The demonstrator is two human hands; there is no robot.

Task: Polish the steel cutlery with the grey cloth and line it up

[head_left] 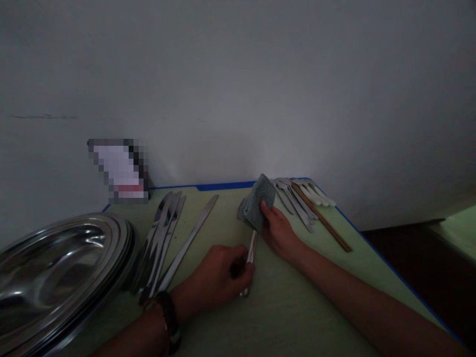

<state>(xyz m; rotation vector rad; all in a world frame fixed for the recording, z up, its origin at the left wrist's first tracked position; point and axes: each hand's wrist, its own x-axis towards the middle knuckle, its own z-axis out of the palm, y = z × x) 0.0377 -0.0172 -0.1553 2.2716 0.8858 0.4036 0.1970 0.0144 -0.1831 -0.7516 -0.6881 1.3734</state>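
In the head view, my left hand (225,270) is closed on the handle of a slim metal utensil (252,248), held above the table. The utensil's upper end is hidden, so its kind cannot be made out. My right hand (278,228) grips a folded grey cloth (259,201), which is around or against that hidden end. Left of my left hand, a single table knife (193,235) lies on the table, and beside it is a bunch of knives (163,238).
A stack of oval steel trays (128,248) stands at the left of the green table (297,297). Metal cutlery (297,203), wooden chopsticks (325,220) and white-handled spoons (316,196) lie at the back right. A blurred-out upright object (119,168) leans near the wall.
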